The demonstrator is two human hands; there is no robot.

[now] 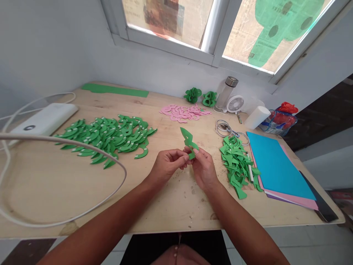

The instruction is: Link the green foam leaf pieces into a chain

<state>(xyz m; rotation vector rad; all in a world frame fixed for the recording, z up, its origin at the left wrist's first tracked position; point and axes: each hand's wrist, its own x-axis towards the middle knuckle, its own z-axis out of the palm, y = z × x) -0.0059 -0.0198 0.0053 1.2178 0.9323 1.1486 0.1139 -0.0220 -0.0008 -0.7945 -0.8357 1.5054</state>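
1. Taking the paper being handled as the centre of the clock, the left hand (168, 162) sits at 7 to 8 o'clock, thumb and forefinger drawn together in a pinch on the lower end of the green paper cutout (188, 140).
2. The right hand (203, 165) is at 4 to 5 o'clock, its thumb pressed on the same piece from the right, fingers curled behind; how they are placed there is hidden.
3. The cutout is raised between the two hands, its pointed free end toward 11 to 12 o'clock.
4. At 9 o'clock spreads a pile of green curved pieces (110, 138) bearing small white patches without legible marks. Between 3 and 4 o'clock lie green scraps (234, 162) and a white pen (249, 168); pink cutouts (184, 112) lie at 12 o'clock.
5. Just past 9 o'clock, farther out, a white device (45, 119) carries a dark oval mark, unreadable here.
6. At 1 o'clock, high up, the window covering (271, 35) shows printed lines and a barcode, too small to read.
7. Also near 1 o'clock, the clear bottle (226, 92) shows no readable brand.
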